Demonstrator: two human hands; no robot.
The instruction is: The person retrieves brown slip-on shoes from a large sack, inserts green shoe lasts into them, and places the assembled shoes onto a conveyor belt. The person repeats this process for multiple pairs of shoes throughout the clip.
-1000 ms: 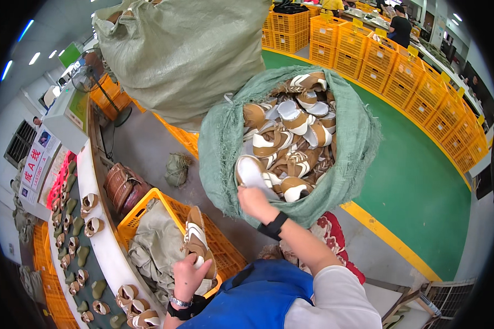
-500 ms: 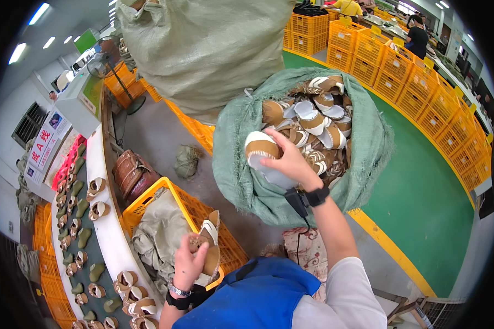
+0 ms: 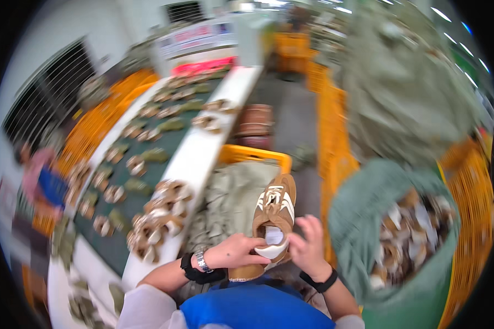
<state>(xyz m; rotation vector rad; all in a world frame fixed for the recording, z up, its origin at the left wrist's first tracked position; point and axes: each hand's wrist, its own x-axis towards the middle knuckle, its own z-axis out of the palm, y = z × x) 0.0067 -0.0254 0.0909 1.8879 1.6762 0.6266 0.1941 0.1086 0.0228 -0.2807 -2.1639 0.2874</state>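
Note:
In front of my body, my left hand (image 3: 233,252) pinches the heel edge of a brown shoe upper (image 3: 277,205) with white side stripes and laces. Its toe points away from me and its opening faces up. A second brown piece (image 3: 247,273), apparently another upper, shows under the same hand. My right hand (image 3: 310,247) is just right of the heel, slightly blurred, fingers apart and nothing visible in them. To the right, a green woven sack (image 3: 357,219) stands full of similar uppers (image 3: 403,236).
On my left runs a dark conveyor (image 3: 140,200) with uppers and green shoe lasts. Several uppers (image 3: 156,219) are heaped on its white ledge (image 3: 203,148). An orange crate (image 3: 258,153) holding grey-green cloth is ahead; a large pale sack (image 3: 406,82) stands far right. Someone (image 3: 41,175) is at far left.
My view has swung left toward the conveyor. My right hand has left the sack and come beside my left hand; the upper it held is no longer distinct. The striped upper is now before me.

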